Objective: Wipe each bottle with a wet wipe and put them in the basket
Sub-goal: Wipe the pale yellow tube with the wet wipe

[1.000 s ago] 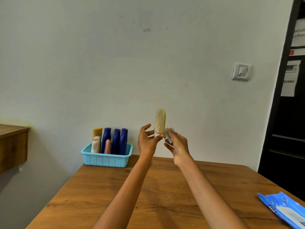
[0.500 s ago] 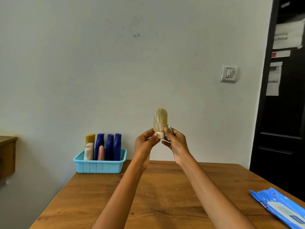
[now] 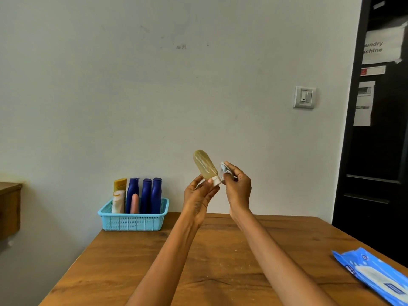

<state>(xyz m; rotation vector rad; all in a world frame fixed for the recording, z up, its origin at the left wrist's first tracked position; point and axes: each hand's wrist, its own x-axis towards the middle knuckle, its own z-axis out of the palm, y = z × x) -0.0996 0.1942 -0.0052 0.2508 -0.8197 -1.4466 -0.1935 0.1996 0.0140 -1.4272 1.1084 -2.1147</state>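
Note:
My left hand holds a translucent yellowish bottle by its white cap end, cap down, with the bottle tilted to the left, above the wooden table. My right hand pinches a crumpled wet wipe and holds it against the bottle near the cap. A light blue basket stands at the table's far left corner. In it stand three dark blue bottles, a yellow one, a white one and a pink one.
A blue pack of wet wipes lies at the table's right edge. A white wall with a light switch is behind the table, a dark door at the right, and a wooden ledge at the left.
The bottle has tilted from upright to the left in my left hand. My right hand has moved the wipe from the bottle's side to near its cap. The view has shifted.

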